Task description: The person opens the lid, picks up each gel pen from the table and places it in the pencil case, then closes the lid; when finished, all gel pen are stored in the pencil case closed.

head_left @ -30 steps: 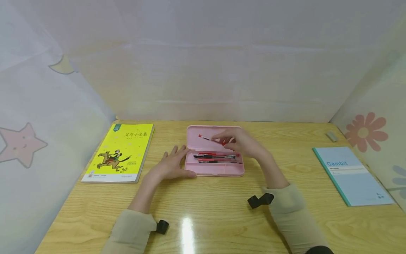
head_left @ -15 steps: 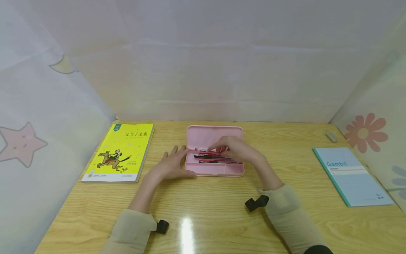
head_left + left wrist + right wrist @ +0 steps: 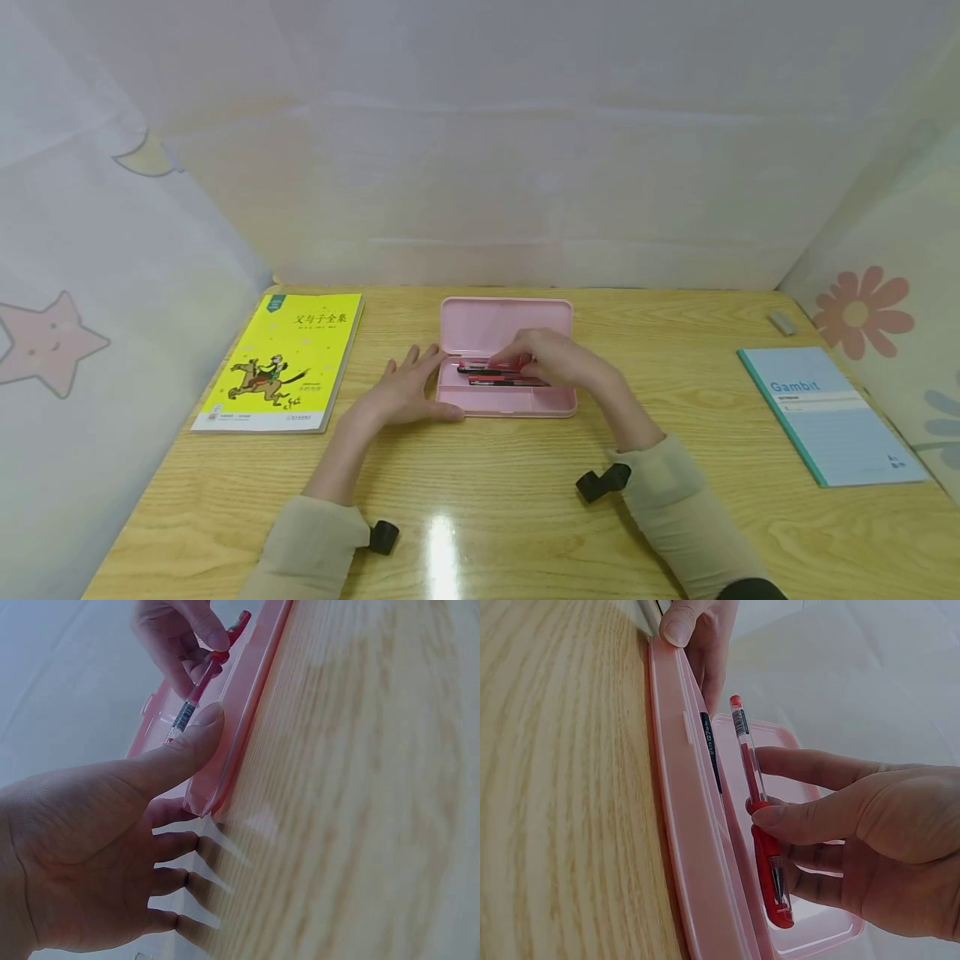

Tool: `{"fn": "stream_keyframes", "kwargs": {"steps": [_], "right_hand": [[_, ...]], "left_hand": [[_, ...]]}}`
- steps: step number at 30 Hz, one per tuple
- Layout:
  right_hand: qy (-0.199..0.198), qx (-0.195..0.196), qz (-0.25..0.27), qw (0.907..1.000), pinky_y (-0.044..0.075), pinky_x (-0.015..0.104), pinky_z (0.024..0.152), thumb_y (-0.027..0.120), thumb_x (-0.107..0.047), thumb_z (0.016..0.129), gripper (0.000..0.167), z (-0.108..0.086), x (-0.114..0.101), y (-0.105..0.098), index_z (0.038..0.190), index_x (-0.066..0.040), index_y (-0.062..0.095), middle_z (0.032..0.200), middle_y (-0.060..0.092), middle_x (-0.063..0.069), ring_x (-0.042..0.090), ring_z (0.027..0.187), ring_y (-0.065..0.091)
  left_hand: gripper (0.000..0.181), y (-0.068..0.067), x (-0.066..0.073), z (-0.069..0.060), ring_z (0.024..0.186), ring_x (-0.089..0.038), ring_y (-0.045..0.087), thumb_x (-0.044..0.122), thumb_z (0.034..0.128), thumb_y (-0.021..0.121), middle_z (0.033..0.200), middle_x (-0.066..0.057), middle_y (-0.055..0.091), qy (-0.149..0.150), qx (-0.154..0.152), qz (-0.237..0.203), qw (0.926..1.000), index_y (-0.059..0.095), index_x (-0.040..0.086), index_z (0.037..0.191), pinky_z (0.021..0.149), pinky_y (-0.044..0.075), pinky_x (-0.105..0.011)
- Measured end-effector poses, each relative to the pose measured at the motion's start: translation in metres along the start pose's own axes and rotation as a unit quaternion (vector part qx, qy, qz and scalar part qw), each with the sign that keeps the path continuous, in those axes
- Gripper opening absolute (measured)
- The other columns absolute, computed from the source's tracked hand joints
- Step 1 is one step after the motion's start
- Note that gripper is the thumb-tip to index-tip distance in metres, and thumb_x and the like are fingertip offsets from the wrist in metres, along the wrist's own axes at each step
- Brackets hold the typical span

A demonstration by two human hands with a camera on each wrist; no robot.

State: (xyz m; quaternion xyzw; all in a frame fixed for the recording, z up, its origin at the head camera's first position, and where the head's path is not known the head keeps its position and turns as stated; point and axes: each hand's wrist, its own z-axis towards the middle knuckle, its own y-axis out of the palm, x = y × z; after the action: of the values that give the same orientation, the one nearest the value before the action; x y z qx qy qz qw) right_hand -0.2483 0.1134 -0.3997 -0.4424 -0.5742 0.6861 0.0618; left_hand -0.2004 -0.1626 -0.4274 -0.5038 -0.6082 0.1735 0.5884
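Observation:
A pink pencil case [image 3: 553, 405] lies on the table with its lid [image 3: 480, 321] folded back. Several black and red pens [image 3: 498, 381] rest in its long rear compartment. My right hand [image 3: 885, 825] pinches a red gel pen [image 3: 758, 802] with a clear barrel between thumb and fingers, just over the pens. In the head view that hand [image 3: 551, 357] partly hides the case. My left hand [image 3: 408, 392] lies at the case's left end, fingers spread on the table and the thumb touching the front left corner.
A yellow book [image 3: 281, 362] lies to the left on the wooden table [image 3: 510, 500]. At the right are a light blue notebook [image 3: 832, 417] and a small grey eraser-like block [image 3: 782, 323]. Pale fabric walls [image 3: 525, 183] enclose the back and sides.
My right hand has brought the red gel pen down from over the lid into the pen compartment area, toward me. The left hand has stayed in place.

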Motion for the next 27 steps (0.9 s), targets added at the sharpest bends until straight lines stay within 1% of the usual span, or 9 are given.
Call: {"fn": "stream_keyframes", "kwargs": {"steps": [8,12,16,19,21,24,27], "right_hand": [[-0.002,-0.004,-0.006,1.0,0.057,0.029,0.081,0.061,0.016,0.089,0.051,0.002,-0.001,0.003,0.125,-0.017,0.076,0.101,0.075,0.007,0.015,0.089,0.065],[0.005,0.013,-0.005,0.9999,0.059,0.033,0.084,0.063,0.013,0.09,0.049,0.001,-0.002,0.002,0.128,-0.016,0.075,0.103,0.074,0.009,0.02,0.094,0.068],[0.015,0.047,0.004,0.9988,0.059,0.037,0.087,0.064,0.008,0.093,0.046,-0.002,-0.001,-0.001,0.132,-0.015,0.072,0.108,0.074,0.011,0.023,0.099,0.069],[0.023,0.072,0.032,0.9966,0.059,0.037,0.087,0.061,0.004,0.097,0.043,-0.005,0.002,-0.005,0.135,-0.014,0.069,0.112,0.073,0.012,0.023,0.1,0.068],[0.022,0.092,0.057,0.9939,0.059,0.039,0.087,0.06,0.002,0.099,0.04,-0.007,0.005,-0.01,0.136,-0.011,0.068,0.113,0.073,0.014,0.023,0.1,0.068],[0.03,0.139,0.088,0.9859,0.059,0.042,0.091,0.06,-0.003,0.101,0.035,-0.01,0.01,-0.018,0.135,-0.009,0.068,0.114,0.073,0.015,0.023,0.101,0.067],[0.056,0.205,0.117,0.9703,0.058,0.047,0.095,0.061,-0.014,0.103,0.031,-0.016,0.014,-0.027,0.133,-0.009,0.069,0.118,0.073,0.014,0.025,0.105,0.067]], "left_hand": [[0.107,0.0,-0.001,-0.001,0.16,-0.048,0.007,0.056,0.0832,0.079,0.173,-0.019,0.017,-0.002,0.0,0.003,1.0,0.025,0.011,0.164,0.128,0.003,-0.07],[0.108,0.001,-0.001,-0.001,0.16,-0.048,0.006,0.057,0.0832,0.079,0.173,-0.019,0.016,-0.003,-0.001,-0.002,1.0,0.024,0.013,0.165,0.128,0.003,-0.07],[0.108,0.001,-0.002,-0.002,0.16,-0.047,0.005,0.057,0.0828,0.079,0.173,-0.019,0.015,-0.007,-0.001,-0.002,1.0,0.024,0.014,0.165,0.129,0.003,-0.069],[0.108,0.002,-0.003,-0.002,0.161,-0.047,0.005,0.058,0.0826,0.079,0.173,-0.018,0.016,-0.008,0.0,-0.002,1.0,0.024,0.014,0.165,0.129,0.003,-0.068],[0.108,0.002,-0.003,-0.001,0.16,-0.047,0.005,0.058,0.0825,0.079,0.173,-0.018,0.016,-0.006,0.0,-0.004,1.0,0.025,0.014,0.165,0.129,0.003,-0.069],[0.107,0.003,-0.003,-0.001,0.16,-0.048,0.005,0.057,0.0828,0.08,0.173,-0.019,0.015,-0.002,0.001,-0.005,1.0,0.025,0.014,0.165,0.128,0.003,-0.069],[0.107,0.003,-0.002,0.0,0.16,-0.048,0.005,0.056,0.0832,0.08,0.173,-0.02,0.015,0.002,0.004,-0.004,1.0,0.025,0.013,0.164,0.128,0.003,-0.07]]}}
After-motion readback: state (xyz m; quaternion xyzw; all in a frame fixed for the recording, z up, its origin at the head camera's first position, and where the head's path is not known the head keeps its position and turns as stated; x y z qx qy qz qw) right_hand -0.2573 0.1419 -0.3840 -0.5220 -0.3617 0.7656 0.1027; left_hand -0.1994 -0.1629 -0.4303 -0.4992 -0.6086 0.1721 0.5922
